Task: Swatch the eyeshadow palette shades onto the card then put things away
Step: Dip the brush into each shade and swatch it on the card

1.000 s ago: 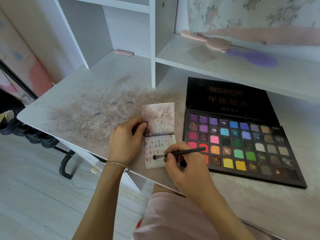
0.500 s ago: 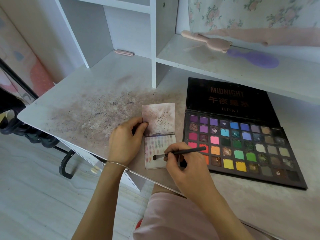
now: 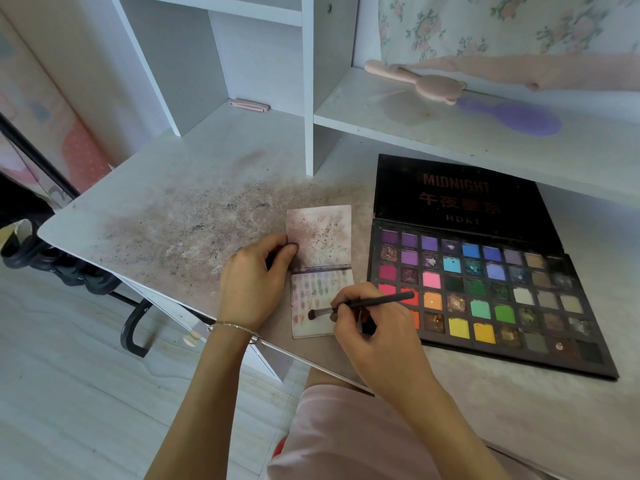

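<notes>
Now the right hand (image 3: 377, 327) pinches a dark brush (image 3: 360, 304) whose tip touches the lower part of the swatch card (image 3: 320, 271), near the table (image 3: 180, 202) front edge. The left hand (image 3: 252, 282) pinches the card's left edge with curled fingers. Just right of the card, the eyeshadow palette (image 3: 485, 292) lies open.

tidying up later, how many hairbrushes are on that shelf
2, both on the right-hand shelf above the palette: a pink hairbrush lying to the left, and a purple hairbrush just right of it, the two overlapping. Others may lie beyond the frame's right edge.
</notes>
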`<state>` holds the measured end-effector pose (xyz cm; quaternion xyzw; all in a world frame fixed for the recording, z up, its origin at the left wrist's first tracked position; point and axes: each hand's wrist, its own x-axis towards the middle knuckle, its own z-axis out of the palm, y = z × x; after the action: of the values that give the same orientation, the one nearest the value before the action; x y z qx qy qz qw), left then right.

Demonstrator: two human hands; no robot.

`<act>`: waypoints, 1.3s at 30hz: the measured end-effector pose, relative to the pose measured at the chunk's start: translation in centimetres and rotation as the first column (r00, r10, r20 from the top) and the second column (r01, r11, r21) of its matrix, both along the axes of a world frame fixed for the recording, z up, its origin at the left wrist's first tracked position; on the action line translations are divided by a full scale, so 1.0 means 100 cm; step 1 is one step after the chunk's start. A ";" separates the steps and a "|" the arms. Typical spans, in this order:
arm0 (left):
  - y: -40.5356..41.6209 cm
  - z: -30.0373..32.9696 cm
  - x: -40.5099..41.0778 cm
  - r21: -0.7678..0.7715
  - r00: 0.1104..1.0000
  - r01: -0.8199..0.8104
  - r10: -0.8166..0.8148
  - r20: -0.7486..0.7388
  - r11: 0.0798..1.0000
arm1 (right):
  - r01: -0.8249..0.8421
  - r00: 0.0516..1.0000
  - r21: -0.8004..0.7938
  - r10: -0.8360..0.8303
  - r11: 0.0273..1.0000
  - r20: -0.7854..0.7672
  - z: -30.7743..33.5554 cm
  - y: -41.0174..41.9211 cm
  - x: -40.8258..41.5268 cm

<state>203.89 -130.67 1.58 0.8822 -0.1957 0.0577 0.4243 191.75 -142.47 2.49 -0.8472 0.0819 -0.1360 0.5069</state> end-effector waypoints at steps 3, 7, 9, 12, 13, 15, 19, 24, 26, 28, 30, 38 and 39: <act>0.000 0.001 0.000 -0.006 1.000 0.005 -0.005 -0.003 1.000 | -0.004 1.000 -0.001 0.004 1.000 0.016 -0.001 0.000 0.000; 0.000 0.001 -0.001 -0.012 1.000 0.003 -0.003 -0.010 1.000 | 0.037 0.991 0.131 -0.053 0.991 0.120 0.000 -0.001 -0.002; 0.000 0.001 -0.001 -0.012 1.000 0.001 -0.001 -0.015 1.000 | 0.068 0.975 0.205 -0.108 0.976 0.193 0.001 -0.004 -0.004; 0.001 0.001 0.000 -0.012 1.000 0.004 -0.004 -0.014 1.000 | 0.121 0.950 0.205 -0.173 0.971 0.258 -0.001 -0.012 -0.010; 0.001 0.001 0.000 -0.010 1.000 0.004 -0.004 -0.012 1.000 | 0.145 0.945 0.199 -0.195 0.969 0.262 -0.001 -0.016 -0.013; 0.001 0.001 0.000 -0.009 1.000 0.005 -0.005 -0.010 1.000 | 0.192 0.940 0.189 -0.235 0.963 0.246 -0.001 -0.026 -0.020; 0.001 0.001 0.000 -0.003 0.999 0.008 -0.008 -0.039 1.000 | 0.267 0.921 0.160 -0.301 0.950 0.249 0.001 -0.047 -0.036; -0.005 0.001 -0.001 -0.010 0.998 -0.036 0.035 -0.060 0.999 | 0.389 0.883 0.117 -0.406 0.914 0.235 0.003 -0.071 -0.054; -0.009 0.001 -0.003 -0.002 0.997 -0.064 0.064 -0.052 0.998 | 0.435 0.872 0.088 -0.443 0.896 0.209 0.001 -0.078 -0.060; -0.012 0.000 -0.005 0.017 0.995 -0.091 0.091 -0.031 0.996 | 0.480 0.855 0.051 -0.479 0.876 0.199 0.000 -0.082 -0.064; -0.012 -0.001 -0.006 0.025 0.995 -0.101 0.102 -0.015 0.995 | 0.495 0.847 0.020 -0.487 0.869 0.211 -0.001 -0.083 -0.067; -0.012 -0.001 -0.008 0.037 0.995 -0.100 0.100 0.011 0.994 | 0.411 0.896 -0.031 -0.398 0.911 0.200 -0.003 -0.084 -0.067; -0.012 -0.001 -0.008 0.038 0.995 -0.099 0.098 0.011 0.994 | 0.402 0.903 -0.049 -0.386 0.914 0.190 -0.003 -0.084 -0.067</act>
<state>203.08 -131.85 1.44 0.8986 -0.1549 0.0788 0.4028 185.08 -150.88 2.19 -0.8190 0.2002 -0.3136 0.4368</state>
